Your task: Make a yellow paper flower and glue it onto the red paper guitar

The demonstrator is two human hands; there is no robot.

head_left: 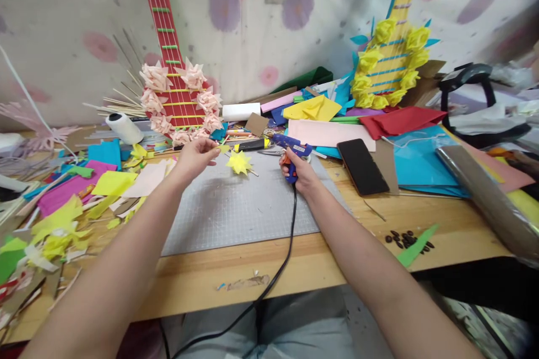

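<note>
My right hand (300, 171) is wrapped round the handle of a blue hot glue gun (295, 146), its nozzle pointing left and its black cord running down toward my lap. My left hand (197, 158) is closed in a pinch at the left of the grey cutting mat (248, 207). A small yellow paper piece (223, 148) shows at its fingertips. Between my hands a yellow paper flower (239, 162) lies on the mat, with a thin stick end beside it. Just behind the flower are a black and yellow utility knife (251, 145) and scissors (270, 152), partly hidden.
A red paper-flowered guitar model (182, 102) and a yellow one (385, 70) stand at the back. Paper scraps (63, 224) crowd the left. On the right are a phone (362, 166), blue sheets (425, 162), a plastic-wrapped roll (484, 196) and dark beans (406, 240).
</note>
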